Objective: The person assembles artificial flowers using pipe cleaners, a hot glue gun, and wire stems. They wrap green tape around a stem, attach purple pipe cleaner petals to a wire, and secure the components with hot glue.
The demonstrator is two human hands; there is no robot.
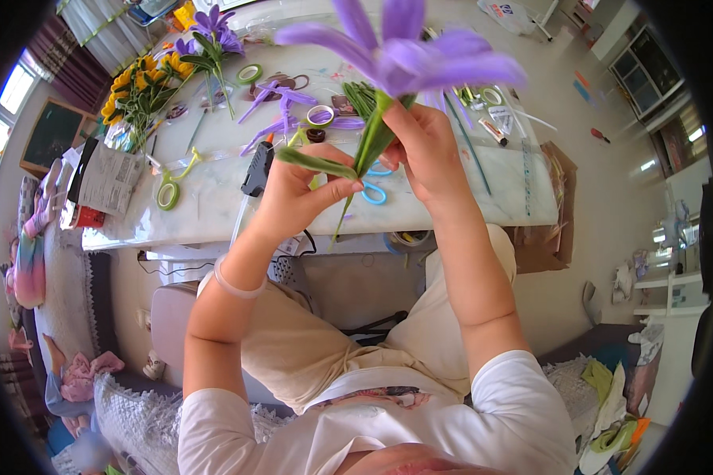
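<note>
A large purple chenille flower [400,65] is held up over the near part of the table, its bloom blurred. My right hand [429,146] is closed round the green stem just under the petals. Lower down, my left hand [305,194] pinches the base of a fuzzy green leaf [317,163], where it meets the stem. The thin stem end points down past my left fingertips. Blue-handled scissors [375,193] lie behind the stem, partly hidden. A black glue gun [257,170] is beside my left hand.
On the marble-patterned table [230,207] lie purple petal pieces [281,99], green tape rolls [168,194] and a bundle of green stems [360,98]. Yellow flowers [139,83] and finished purple flowers [214,39] are at the far left. A cardboard box [558,210] stands right of the table.
</note>
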